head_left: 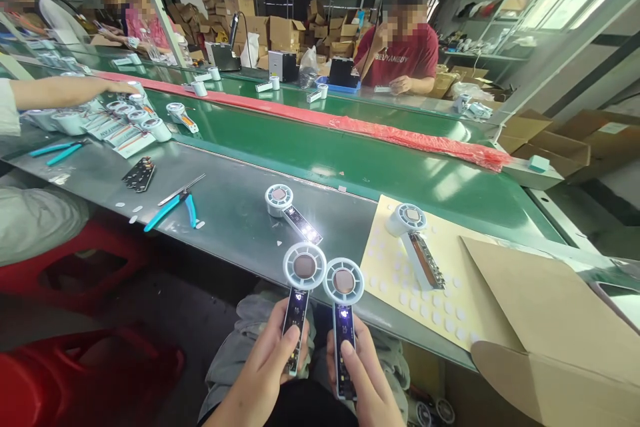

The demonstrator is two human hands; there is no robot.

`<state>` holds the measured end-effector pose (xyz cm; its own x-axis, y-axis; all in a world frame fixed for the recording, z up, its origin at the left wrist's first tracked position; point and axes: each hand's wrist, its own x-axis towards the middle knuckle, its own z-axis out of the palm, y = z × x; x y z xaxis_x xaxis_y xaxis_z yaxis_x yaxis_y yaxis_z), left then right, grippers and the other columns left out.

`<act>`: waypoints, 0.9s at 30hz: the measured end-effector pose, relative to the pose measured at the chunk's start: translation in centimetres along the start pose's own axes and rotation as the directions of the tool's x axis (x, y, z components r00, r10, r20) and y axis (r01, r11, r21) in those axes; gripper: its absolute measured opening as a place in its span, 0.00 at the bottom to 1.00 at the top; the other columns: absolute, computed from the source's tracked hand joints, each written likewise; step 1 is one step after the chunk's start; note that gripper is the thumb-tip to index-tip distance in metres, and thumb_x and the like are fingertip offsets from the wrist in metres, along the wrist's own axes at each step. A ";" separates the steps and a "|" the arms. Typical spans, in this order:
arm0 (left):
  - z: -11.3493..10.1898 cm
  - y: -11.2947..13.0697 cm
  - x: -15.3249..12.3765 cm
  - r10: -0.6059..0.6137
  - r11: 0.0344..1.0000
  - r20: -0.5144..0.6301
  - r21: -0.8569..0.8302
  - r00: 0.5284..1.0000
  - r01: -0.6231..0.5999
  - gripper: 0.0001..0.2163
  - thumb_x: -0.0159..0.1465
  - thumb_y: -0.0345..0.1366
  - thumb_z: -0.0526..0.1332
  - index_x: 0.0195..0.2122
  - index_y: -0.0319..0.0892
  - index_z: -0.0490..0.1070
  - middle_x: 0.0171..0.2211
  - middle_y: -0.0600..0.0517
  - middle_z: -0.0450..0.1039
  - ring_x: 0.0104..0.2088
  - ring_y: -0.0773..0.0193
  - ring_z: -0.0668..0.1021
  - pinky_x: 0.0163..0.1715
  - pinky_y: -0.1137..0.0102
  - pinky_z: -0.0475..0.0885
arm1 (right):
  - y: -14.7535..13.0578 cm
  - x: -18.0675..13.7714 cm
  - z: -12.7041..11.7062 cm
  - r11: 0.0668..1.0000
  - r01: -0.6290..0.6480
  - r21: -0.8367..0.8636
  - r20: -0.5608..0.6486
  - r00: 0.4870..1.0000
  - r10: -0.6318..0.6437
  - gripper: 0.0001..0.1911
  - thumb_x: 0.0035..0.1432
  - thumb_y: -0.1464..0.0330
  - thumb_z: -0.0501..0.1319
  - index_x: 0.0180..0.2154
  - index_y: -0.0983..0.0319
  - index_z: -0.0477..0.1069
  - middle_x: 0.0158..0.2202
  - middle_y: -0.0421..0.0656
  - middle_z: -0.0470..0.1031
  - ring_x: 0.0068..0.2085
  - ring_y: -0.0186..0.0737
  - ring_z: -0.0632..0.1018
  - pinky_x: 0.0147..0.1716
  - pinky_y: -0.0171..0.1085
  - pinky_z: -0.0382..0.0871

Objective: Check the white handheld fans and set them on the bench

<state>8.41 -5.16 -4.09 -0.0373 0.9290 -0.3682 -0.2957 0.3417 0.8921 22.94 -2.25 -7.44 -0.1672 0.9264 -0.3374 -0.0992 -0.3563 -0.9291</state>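
My left hand [275, 350] is closed round the handle of a handheld fan [304, 268], thumb on its bare circuit board. In my right hand [361, 367] is a second handheld fan [344, 282], its board also exposed under my thumb. Both boards show small lit digits, and the two round heads are side by side, seemingly touching. Just beyond them on the bench lies another fan [279, 196] with bright lights along its board. A further fan [411, 216], with wires or parts along its open handle, rests on a yellow sheet to the right.
Pliers and tweezers [173, 207] with blue handles and a stack of circuit boards [140, 175] lie left on the bench [230, 213]. A cardboard flap [500, 287] overlaps the yellow sticker sheet [385, 240]. Beyond runs a green belt [280, 137]; co-workers sit across and at left.
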 end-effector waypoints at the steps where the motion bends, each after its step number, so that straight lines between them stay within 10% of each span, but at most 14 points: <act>1: 0.0 0.1 0.0 -0.005 1.000 0.010 -0.007 1.000 0.005 0.13 0.64 0.49 0.50 0.36 0.43 0.58 0.23 0.57 0.56 0.22 0.73 0.58 0.22 0.78 0.55 | -0.1 0.0 0.0 1.000 -0.002 -0.002 0.006 1.000 0.002 0.25 0.55 0.51 0.60 0.51 0.57 0.66 0.52 0.42 0.67 0.58 0.48 0.61 0.54 0.39 0.58; 6: -0.2 -0.1 0.0 -0.018 1.000 -0.001 0.016 1.000 0.018 0.12 0.64 0.48 0.50 0.39 0.44 0.56 0.25 0.57 0.54 0.23 0.72 0.58 0.22 0.78 0.56 | -0.5 -0.2 0.2 0.999 -0.008 0.043 0.082 0.997 0.004 0.26 0.55 0.51 0.59 0.51 0.58 0.63 0.41 0.43 0.71 0.41 0.45 0.72 0.36 0.36 0.69; 12: 0.0 -0.4 -0.1 -0.017 1.000 -0.032 0.008 0.999 0.017 0.17 0.63 0.49 0.51 0.47 0.45 0.54 0.25 0.57 0.55 0.23 0.72 0.58 0.22 0.77 0.56 | 0.3 -0.4 1.0 0.990 -0.017 0.140 0.143 0.990 -0.003 0.28 0.57 0.54 0.57 0.54 0.60 0.54 0.32 0.40 0.68 0.23 0.35 0.66 0.20 0.33 0.58; 20: 0.0 -0.7 0.0 -0.022 0.998 -0.033 -0.062 0.999 0.020 0.18 0.62 0.51 0.52 0.46 0.45 0.56 0.25 0.57 0.54 0.21 0.73 0.58 0.20 0.77 0.53 | 0.7 -0.4 1.4 0.976 -0.046 0.213 0.094 0.995 0.026 0.28 0.57 0.52 0.55 0.54 0.60 0.54 0.36 0.45 0.70 0.31 0.44 0.74 0.19 0.35 0.64; 27: 0.0 -0.6 -0.2 -0.042 0.999 -0.057 0.014 0.997 0.043 0.14 0.64 0.49 0.50 0.36 0.43 0.61 0.22 0.56 0.58 0.22 0.72 0.60 0.21 0.77 0.55 | -1.1 -1.1 1.1 0.988 -0.082 0.132 -0.023 0.996 0.086 0.25 0.54 0.53 0.60 0.50 0.58 0.65 0.54 0.43 0.64 0.60 0.50 0.54 0.50 0.40 0.65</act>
<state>8.66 -5.56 -4.58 -0.0793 0.9040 -0.4201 -0.2841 0.3834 0.8788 22.12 -2.99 -5.92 -0.1522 0.8950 -0.4192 -0.2143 -0.4439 -0.8701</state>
